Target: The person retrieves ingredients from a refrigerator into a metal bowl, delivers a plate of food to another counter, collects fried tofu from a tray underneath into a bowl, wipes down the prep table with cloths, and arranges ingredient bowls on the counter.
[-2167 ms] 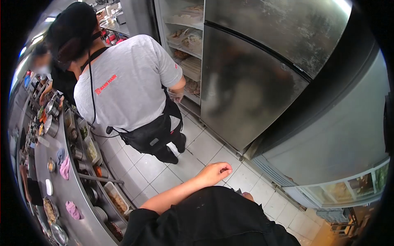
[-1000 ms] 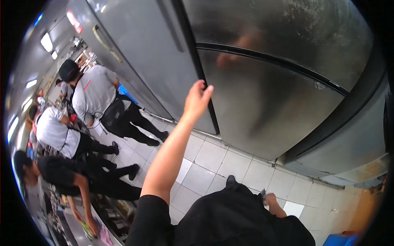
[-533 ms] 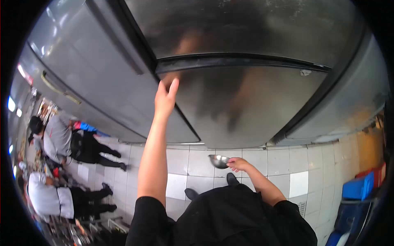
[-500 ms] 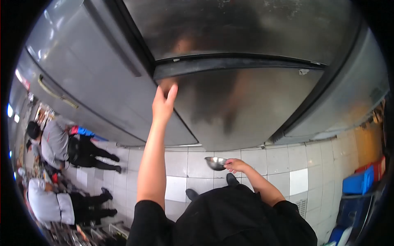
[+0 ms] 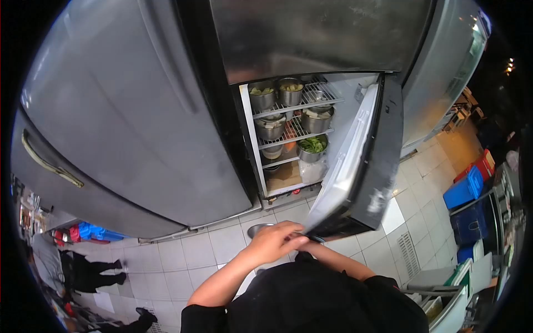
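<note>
My left hand point(image 5: 277, 242) is at the lower corner of the opened fridge door point(image 5: 371, 180), thumb and fingers apart. Whether it still touches the door edge, I cannot tell. My right hand is mostly hidden behind the left one; its forearm point(image 5: 340, 262) shows below the door. A metal bowl point(image 5: 256, 229) sticks out beside my left hand, at the right hand's grip. Inside the fridge point(image 5: 249, 139), wire shelves point(image 5: 300, 109) hold several metal pots. One pot point(image 5: 312, 155) has green leafy vegetables, and a clear plastic bag point(image 5: 312, 170) lies below it.
Another grey fridge point(image 5: 166, 127) stands closed at the left. Blue point(image 5: 464, 187) and red point(image 5: 484, 165) bins stand at the right. A person in dark trousers point(image 5: 83, 272) stands far left on the white tiled floor point(image 5: 183, 248). A drain grate point(image 5: 408, 252) lies right of me.
The lower fridge door has swung open towards me, showing the shelves. My left hand has come down from the door's upper left edge to its lower corner, near the bowl.
</note>
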Demonstrator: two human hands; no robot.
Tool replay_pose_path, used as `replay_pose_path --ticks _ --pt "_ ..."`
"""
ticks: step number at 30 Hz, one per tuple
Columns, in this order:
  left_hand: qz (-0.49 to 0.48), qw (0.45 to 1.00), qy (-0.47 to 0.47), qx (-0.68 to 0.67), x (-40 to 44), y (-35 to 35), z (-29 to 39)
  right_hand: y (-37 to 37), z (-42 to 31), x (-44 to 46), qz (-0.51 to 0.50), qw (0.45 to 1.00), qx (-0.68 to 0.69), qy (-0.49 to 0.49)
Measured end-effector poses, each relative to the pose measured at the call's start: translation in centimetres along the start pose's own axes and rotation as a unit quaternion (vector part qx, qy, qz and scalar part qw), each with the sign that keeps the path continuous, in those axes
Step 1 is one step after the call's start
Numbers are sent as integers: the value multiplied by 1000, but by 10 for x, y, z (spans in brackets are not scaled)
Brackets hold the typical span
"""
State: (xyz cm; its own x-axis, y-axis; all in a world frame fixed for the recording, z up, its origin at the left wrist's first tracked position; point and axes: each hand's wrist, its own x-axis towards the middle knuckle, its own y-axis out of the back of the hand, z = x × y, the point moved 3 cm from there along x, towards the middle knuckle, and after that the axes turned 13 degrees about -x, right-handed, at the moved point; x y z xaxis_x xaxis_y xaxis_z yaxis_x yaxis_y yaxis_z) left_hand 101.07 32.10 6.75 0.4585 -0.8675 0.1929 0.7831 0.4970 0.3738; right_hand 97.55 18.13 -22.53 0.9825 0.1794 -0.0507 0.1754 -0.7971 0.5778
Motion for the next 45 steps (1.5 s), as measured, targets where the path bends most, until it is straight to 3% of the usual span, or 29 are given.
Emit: replay_pose_path --ticks 1,3,4,6,7,9,11,13,14,15,17,19,24,29,30,31,34,36,40,45 --pt "1 999 44 21 -5 3 -27 4 -14 -17 69 997 12 -24" --pt "47 982 157 95 -15 10 -91 4 24 -52 19 991 16 -130" --pt "45 983 154 92 -22 6 -131 13 19 -71 14 986 36 -164" --pt "43 940 266 208 -37 0 -202 24 24 -99 18 985 40 -170" --pt "42 941 263 208 -35 -3 -208 28 20 -104 20 984 47 -173" --pt "-32 907 420 -22 -37 -18 -227 47 -4 -106 18 985 22 -172" --pt "-12 907 412 -84 -39 -27 -243 61 -15 -93 12 985 1 -175" --pt "101 893 400 -181 -38 -20 -262 68 -15 -69 31 993 48 -106" --pt "143 860 409 -268 -38 -12 -267 76 -14 -55 12 995 -4 -100" --pt "147 861 409 -264 -36 -3 -270 84 -9 -38 12 995 -3 -94" --pt "236 834 379 -324 -36 18 -278 107 12 9 49 968 216 -117" --pt "272 827 370 -324 -32 33 -284 160 31 74 74 965 237 -82" --pt "350 795 387 -311 0 33 -292 292 71 271 239 931 228 -158" --pt "408 773 364 -321 45 19 -290 334 73 369 326 882 174 -294" --pt "419 772 352 -323 53 19 -290 331 101 392 332 876 207 -283" --pt "429 770 343 -325 59 17 -290 334 99 396 334 867 223 -296" --pt "429 775 337 -317 80 21 -294 338 89 377 324 900 217 -194" --pt "416 787 334 -309 94 28 -302 329 94 360 355 891 245 -141" --pt "395 810 298 -314 126 38 -326 316 80 294 239 927 250 -146" --pt "372 827 258 -333 159 40 -326 285 96 214 205 934 226 -188"
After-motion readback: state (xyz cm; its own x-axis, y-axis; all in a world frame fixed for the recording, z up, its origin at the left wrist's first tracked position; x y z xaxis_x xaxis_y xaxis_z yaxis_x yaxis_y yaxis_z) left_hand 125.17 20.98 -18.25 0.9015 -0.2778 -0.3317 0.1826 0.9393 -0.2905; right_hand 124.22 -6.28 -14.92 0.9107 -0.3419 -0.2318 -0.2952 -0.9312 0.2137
